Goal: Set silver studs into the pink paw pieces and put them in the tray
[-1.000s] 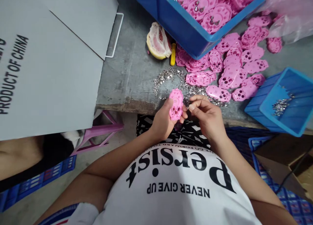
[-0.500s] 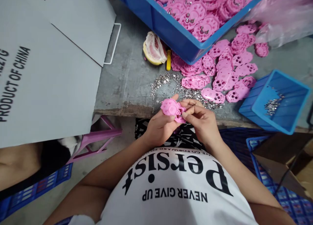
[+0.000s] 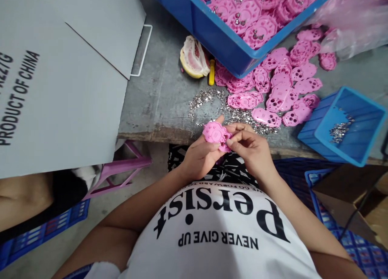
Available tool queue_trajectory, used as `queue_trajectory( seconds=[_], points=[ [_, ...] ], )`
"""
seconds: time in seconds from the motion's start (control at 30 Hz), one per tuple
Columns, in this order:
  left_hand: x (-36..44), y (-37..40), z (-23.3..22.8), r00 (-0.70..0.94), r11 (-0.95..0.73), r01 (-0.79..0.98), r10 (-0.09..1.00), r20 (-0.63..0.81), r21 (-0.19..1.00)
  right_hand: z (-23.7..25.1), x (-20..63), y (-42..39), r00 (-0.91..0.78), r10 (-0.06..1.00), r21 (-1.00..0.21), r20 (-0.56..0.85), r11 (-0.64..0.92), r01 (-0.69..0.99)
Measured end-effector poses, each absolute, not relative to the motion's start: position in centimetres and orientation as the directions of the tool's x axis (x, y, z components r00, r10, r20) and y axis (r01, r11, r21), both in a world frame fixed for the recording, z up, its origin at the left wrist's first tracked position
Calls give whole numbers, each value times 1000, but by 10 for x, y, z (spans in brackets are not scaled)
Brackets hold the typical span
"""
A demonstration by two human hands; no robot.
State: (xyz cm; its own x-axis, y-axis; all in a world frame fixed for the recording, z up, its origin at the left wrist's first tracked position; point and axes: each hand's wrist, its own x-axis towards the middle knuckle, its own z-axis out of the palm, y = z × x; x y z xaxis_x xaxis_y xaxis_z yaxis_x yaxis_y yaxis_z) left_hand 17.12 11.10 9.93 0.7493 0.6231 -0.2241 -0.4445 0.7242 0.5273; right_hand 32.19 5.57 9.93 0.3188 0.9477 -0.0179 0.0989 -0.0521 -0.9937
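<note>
Just past the table's front edge, my left hand [image 3: 199, 157] grips a pink plastic casing [image 3: 214, 133] with a round end and dark holes. The thumb lies across its near side. At the casing's right end, the thumb and forefinger of my right hand [image 3: 254, 149] are pinched together, touching it. Whatever lies between those fingertips is hidden. Beyond the hands, small shiny metal pieces [image 3: 208, 96] are scattered over the tabletop. More pink casings [image 3: 266, 117] lie in a loose pile behind them, some showing dark holes.
A big blue bin [image 3: 224, 44] heaped with pink parts stands at the back. A small blue bin [image 3: 324, 125] with metal pieces sits tilted at right. Nearby are a cut pomelo [image 3: 195, 60], a yellow handle [image 3: 211, 72] and a plastic bag [image 3: 357, 24]. A grey carton [image 3: 75, 89] borders the left.
The view has shifted slightly, so most things sit a little further right. Both hands keep almost the same hold on the pink casing.
</note>
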Motion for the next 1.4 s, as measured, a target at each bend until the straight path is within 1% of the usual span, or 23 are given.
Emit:
queue_trajectory(
  seconds=[0.13,0.2,0.27,0.37,0.4,0.47,0.57,0.63,0.73,0.8,0.87,0.97,1.17,1.27,1.4],
  points=[
    [171,111,96,717,713,-464,651,-250,525,93,316,54,349,929,-955,128,21,295],
    [171,111,95,695,714,-469,661,-281,519,89,315,53,369,916,-936,155,17,352],
    [169,112,94,670,720,-475,669,-322,506,85,317,51,385,915,-952,122,-2,305],
    [164,115,94,640,728,-470,670,-376,498,80,328,52,440,896,-989,52,-13,145],
    [162,115,94,624,725,-467,676,-392,507,79,332,53,470,882,-993,43,-14,117],
    [158,116,93,583,706,-457,697,-417,541,75,341,55,515,856,-992,41,-28,126],
    [156,116,92,530,674,-435,728,-435,597,70,347,56,504,862,-960,48,-100,261],
    [156,116,91,511,662,-415,737,-443,624,68,347,56,474,876,-898,88,-136,418],
    [156,116,91,471,638,-394,759,-450,662,68,347,58,376,905,-741,201,-111,663],
    [157,117,90,431,609,-389,783,-448,691,70,348,64,277,928,-617,248,-70,784],
    [157,117,90,397,583,-382,804,-442,717,72,349,75,197,947,-502,254,-45,864],
    [156,119,90,386,569,-369,813,-436,735,77,349,98,108,970,-368,216,-21,930],
    [153,121,91,391,578,-347,805,-446,739,87,345,133,-85,996,-153,20,87,984],
    [151,121,93,398,577,-355,805,-440,735,90,343,137,-131,991,-96,-19,128,987],
    [152,122,95,400,577,-366,806,-437,730,92,342,134,-190,981,-69,-47,186,980]
  ],
)
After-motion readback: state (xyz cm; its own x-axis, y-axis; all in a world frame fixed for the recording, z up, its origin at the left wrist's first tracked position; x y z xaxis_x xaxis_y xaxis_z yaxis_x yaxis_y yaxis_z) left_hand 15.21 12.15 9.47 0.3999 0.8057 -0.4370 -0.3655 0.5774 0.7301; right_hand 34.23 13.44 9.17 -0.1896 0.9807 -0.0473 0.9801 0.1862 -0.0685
